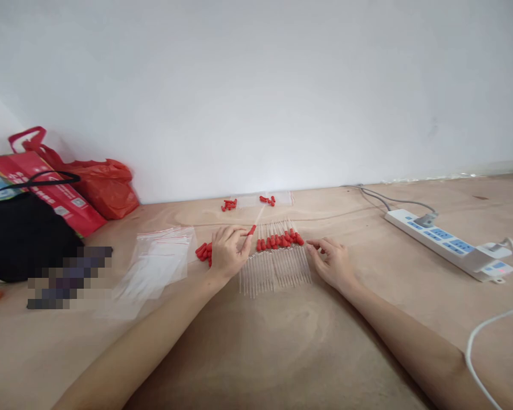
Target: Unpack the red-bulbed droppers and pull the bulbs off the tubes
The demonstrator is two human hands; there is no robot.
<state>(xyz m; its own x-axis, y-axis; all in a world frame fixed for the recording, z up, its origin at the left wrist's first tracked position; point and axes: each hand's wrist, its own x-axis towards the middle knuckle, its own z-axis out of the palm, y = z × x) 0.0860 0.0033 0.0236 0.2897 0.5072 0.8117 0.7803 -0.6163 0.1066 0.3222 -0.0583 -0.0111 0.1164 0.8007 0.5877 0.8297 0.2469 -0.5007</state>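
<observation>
My left hand (231, 253) is closed in a pinch on a glass dropper (252, 230) by its red rubber bulb; the clear tube points up and away. Beside it lies a row of droppers with red bulbs (276, 242), their thin tubes reaching toward the wall. Nearer to me are several bare glass tubes (273, 270) side by side. To the right of the row rests my right hand (332, 263), its fingers loosely bent and apart, with nothing visible in them. A pile of loose red bulbs (203, 251) is partly hidden behind my left hand.
Clear zip bags (160, 259) lie at left. More red bulbs (229, 204) and a clear bag (285, 198) sit near the wall. A white power strip (444, 242) with cables is at right. Red bags (106, 185) and a black bag (25, 236) stand far left.
</observation>
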